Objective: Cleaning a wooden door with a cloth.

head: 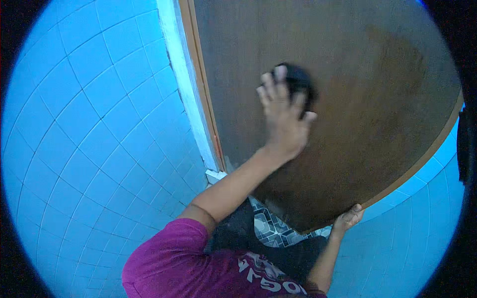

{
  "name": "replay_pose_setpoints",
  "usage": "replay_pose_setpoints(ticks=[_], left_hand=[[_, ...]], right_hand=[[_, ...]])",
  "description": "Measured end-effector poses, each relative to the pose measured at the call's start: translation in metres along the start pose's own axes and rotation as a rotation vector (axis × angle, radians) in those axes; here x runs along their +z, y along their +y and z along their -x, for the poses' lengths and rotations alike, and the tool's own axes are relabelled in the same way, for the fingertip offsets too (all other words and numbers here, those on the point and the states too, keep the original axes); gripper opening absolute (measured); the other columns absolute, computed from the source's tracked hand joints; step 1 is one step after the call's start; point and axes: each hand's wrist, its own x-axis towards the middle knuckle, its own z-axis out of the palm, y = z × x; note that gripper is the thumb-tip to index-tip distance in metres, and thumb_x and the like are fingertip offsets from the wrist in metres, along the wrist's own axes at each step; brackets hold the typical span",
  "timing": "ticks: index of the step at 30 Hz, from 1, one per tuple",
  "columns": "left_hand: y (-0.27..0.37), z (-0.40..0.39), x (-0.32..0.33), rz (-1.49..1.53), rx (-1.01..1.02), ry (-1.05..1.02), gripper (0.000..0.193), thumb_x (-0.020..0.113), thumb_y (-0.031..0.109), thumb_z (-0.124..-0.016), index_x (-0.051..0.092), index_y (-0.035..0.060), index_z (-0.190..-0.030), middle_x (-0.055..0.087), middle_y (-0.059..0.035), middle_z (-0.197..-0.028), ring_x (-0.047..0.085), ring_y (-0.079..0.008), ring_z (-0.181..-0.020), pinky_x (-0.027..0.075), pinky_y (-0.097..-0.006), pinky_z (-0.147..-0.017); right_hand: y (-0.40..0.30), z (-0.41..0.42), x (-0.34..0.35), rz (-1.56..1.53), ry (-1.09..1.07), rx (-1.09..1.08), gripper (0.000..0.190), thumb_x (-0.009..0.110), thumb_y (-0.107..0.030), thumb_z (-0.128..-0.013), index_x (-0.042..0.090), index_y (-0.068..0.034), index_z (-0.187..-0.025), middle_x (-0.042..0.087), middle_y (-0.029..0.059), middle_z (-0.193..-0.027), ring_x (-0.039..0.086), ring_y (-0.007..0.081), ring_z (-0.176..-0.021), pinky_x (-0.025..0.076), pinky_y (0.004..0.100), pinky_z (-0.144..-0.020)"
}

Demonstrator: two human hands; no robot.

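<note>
My left hand (287, 119) is spread over a black pad (300, 80) and holds it flat against the face of a brown wooden door (335, 149). Motion blurs both hand and pad, so I cannot tell whether the pad is a sponge or a folded cloth. Lower right, my right hand (347, 220) grips the door's free edge (406, 182), its thumb at the rim and the other fingers partly hidden. Uneven darker and reddish-brown patches mark the door's surface, mostly to the right of the pad.
A wooden door frame (203, 82) with a white strip (182, 67) runs along the left. Blue-looking tiled walls (85, 123) stand on both sides. Patterned floor tiles (274, 229) show below the door, near my dark-trousered legs (234, 227). A dark object (462, 145) hangs at the far right.
</note>
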Motion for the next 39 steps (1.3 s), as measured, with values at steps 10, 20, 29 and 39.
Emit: replay_pose_setpoints(ticks=[10,20,29,39], left_hand=[[-0.071,-0.008,-0.031,-0.178,-0.691,-0.029,0.063,0.047,0.032,-0.109,0.027,0.0022,-0.161,0.019,-0.0246,-0.169,0.009,-0.0416,-0.158,0.002,-0.0504,-0.128],[0.153,0.049,0.024,0.146,0.555,-0.266,0.033,0.068,0.042,-0.087,0.075,0.0265,-0.115,0.032,-0.0062,-0.168,0.022,-0.0455,-0.153,0.018,-0.0749,-0.114],[0.056,-0.034,0.003,-0.064,-0.149,-0.009,0.055,0.062,0.044,-0.094,0.061,0.0139,-0.140,0.017,-0.0255,-0.169,0.007,-0.0551,-0.154,0.005,-0.0754,-0.117],[0.092,0.089,0.022,0.141,0.462,-0.354,0.036,0.071,0.039,-0.085,0.072,0.0263,-0.119,0.030,-0.0082,-0.169,0.015,-0.0418,-0.158,0.018,-0.0718,-0.118]], right_hand=[[0.008,0.004,-0.004,0.178,-0.019,0.054,0.085,0.046,-0.071,-0.099,0.053,0.009,-0.126,0.055,0.0105,-0.105,0.048,0.0210,-0.097,0.042,0.0367,-0.088],[-0.003,-0.003,-0.002,-0.075,0.029,0.047,0.097,0.061,-0.078,-0.088,0.052,0.007,-0.134,0.062,0.0090,-0.118,0.056,0.0213,-0.105,0.044,0.0367,-0.095],[-0.020,-0.002,0.002,-0.015,-0.001,-0.008,0.091,0.063,-0.073,-0.090,0.052,0.006,-0.133,0.060,0.0027,-0.102,0.053,0.0160,-0.091,0.046,0.0337,-0.083],[0.001,-0.008,-0.002,0.006,-0.008,-0.035,0.088,0.058,-0.068,-0.096,0.050,0.010,-0.137,0.067,0.0124,-0.117,0.062,0.0211,-0.100,0.051,0.0358,-0.087]])
